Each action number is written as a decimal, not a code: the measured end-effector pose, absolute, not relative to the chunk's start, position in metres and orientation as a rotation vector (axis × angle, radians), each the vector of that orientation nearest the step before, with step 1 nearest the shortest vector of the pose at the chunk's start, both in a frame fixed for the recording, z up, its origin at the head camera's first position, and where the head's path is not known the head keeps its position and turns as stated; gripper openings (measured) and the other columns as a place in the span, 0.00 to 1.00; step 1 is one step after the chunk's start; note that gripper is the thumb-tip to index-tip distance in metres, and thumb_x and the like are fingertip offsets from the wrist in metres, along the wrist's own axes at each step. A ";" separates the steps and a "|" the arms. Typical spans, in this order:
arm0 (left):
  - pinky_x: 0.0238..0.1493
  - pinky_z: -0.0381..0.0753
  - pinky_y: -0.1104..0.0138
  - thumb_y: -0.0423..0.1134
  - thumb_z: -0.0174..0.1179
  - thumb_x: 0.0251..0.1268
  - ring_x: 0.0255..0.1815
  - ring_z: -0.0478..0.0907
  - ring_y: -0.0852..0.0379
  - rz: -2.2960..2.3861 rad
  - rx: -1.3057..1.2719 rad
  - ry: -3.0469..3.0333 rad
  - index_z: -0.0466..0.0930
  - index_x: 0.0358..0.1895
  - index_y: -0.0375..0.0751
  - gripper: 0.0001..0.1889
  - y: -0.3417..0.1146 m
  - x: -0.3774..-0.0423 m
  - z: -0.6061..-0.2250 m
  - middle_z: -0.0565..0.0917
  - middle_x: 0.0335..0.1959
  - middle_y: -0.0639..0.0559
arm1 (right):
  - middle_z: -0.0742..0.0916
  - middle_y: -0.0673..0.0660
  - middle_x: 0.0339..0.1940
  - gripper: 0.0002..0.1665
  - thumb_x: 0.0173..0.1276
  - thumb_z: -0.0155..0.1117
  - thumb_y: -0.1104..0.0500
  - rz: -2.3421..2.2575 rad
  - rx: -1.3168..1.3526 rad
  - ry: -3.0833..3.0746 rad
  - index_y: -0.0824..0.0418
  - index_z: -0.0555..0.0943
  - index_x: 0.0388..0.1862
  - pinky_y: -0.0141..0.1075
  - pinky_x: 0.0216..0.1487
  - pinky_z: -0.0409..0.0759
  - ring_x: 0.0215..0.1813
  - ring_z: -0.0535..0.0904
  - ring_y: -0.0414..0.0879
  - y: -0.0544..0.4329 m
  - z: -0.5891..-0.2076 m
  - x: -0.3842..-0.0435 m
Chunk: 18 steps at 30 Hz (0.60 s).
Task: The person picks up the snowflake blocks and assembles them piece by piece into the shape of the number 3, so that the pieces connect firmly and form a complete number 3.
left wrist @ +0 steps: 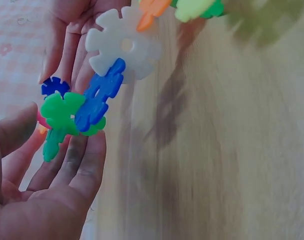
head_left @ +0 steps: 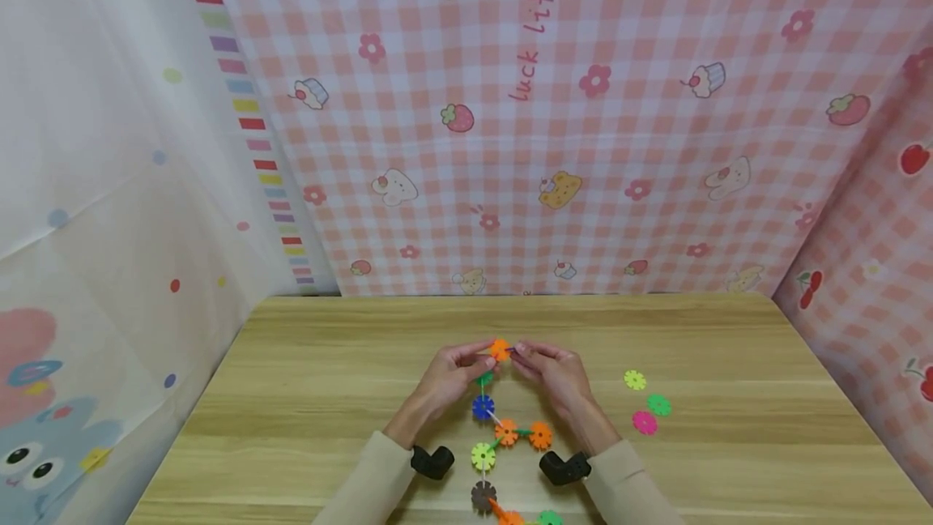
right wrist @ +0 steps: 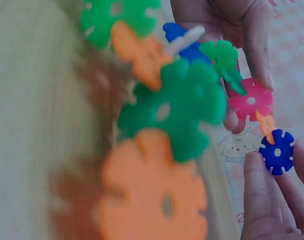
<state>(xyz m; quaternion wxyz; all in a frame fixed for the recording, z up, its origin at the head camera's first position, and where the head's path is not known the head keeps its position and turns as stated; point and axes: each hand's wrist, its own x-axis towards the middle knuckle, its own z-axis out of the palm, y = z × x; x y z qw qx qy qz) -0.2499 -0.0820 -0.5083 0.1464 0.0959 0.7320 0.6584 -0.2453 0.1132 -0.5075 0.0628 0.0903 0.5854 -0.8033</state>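
A chain of slotted plastic snowflake discs hangs between the hands and runs toward the table's front. My left hand (head_left: 448, 375) pinches the pink disc (right wrist: 251, 100), one of those near the chain's far end. An orange disc (head_left: 500, 349) links it to a dark blue disc (right wrist: 277, 152), which my right hand (head_left: 560, 375) holds between thumb and fingers. Below the left hand come green discs (left wrist: 64, 112), a blue disc (head_left: 483, 407) and a white disc (left wrist: 124, 45). An orange disc (head_left: 506, 432) with a side branch, a yellow-green disc (head_left: 483, 456) and a brown disc (head_left: 483, 497) follow.
To the right on the wooden table (head_left: 765, 428) lie three loose discs: yellow (head_left: 635, 380), green (head_left: 659, 405) and pink (head_left: 645, 423). A pink checked cloth (head_left: 510, 144) hangs behind the table. Black wrist devices (head_left: 433, 463) sit on both sleeves.
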 end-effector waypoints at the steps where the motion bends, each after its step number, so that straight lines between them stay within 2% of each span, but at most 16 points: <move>1: 0.42 0.78 0.71 0.40 0.60 0.71 0.51 0.84 0.44 1.888 0.274 2.110 0.75 0.67 0.43 0.22 -0.083 -0.250 -0.509 0.86 0.50 0.38 | 0.86 0.69 0.52 0.19 0.71 0.60 0.70 -2.407 0.257 1.783 0.77 0.76 0.59 0.43 0.56 0.80 0.54 0.85 0.55 0.114 -0.508 -0.245; 4: 0.36 0.73 0.71 0.40 0.59 0.72 0.50 0.83 0.46 1.879 0.271 2.101 0.75 0.67 0.43 0.22 -0.084 -0.252 -0.510 0.86 0.50 0.38 | 0.84 0.70 0.55 0.22 0.71 0.61 0.68 -2.353 0.212 1.831 0.76 0.75 0.61 0.43 0.58 0.80 0.57 0.83 0.58 0.118 -0.508 -0.245; 6: 0.38 0.75 0.72 0.39 0.59 0.72 0.50 0.83 0.47 1.879 0.272 2.092 0.74 0.68 0.42 0.23 -0.084 -0.253 -0.512 0.85 0.51 0.37 | 0.83 0.70 0.57 0.24 0.70 0.62 0.66 -2.317 0.193 1.868 0.75 0.74 0.63 0.42 0.59 0.79 0.59 0.82 0.58 0.123 -0.508 -0.244; 10: 0.38 0.75 0.72 0.39 0.58 0.73 0.46 0.82 0.53 1.872 0.240 2.096 0.73 0.68 0.44 0.22 -0.087 -0.255 -0.516 0.85 0.50 0.39 | 0.83 0.69 0.58 0.27 0.69 0.65 0.63 -2.210 0.199 1.971 0.71 0.73 0.65 0.41 0.58 0.80 0.58 0.82 0.56 0.138 -0.506 -0.243; 14: 0.31 0.69 0.73 0.38 0.57 0.73 0.41 0.81 0.57 1.879 0.210 2.079 0.73 0.67 0.44 0.22 -0.088 -0.257 -0.519 0.86 0.49 0.39 | 0.82 0.70 0.59 0.27 0.71 0.63 0.63 -2.117 0.191 2.041 0.71 0.73 0.66 0.42 0.57 0.81 0.55 0.84 0.55 0.159 -0.503 -0.241; 16: 0.32 0.69 0.72 0.37 0.57 0.73 0.42 0.81 0.55 1.889 0.213 2.061 0.72 0.68 0.43 0.22 -0.088 -0.257 -0.520 0.85 0.50 0.39 | 0.81 0.70 0.59 0.26 0.72 0.62 0.62 -2.076 0.187 2.074 0.70 0.72 0.66 0.41 0.56 0.82 0.54 0.84 0.55 0.169 -0.501 -0.240; 18: 0.38 0.72 0.70 0.35 0.56 0.73 0.47 0.83 0.52 1.901 0.218 2.041 0.72 0.68 0.42 0.22 -0.088 -0.257 -0.520 0.85 0.50 0.38 | 0.81 0.70 0.59 0.26 0.72 0.62 0.61 -2.040 0.184 2.107 0.71 0.72 0.66 0.40 0.54 0.83 0.53 0.84 0.54 0.180 -0.501 -0.238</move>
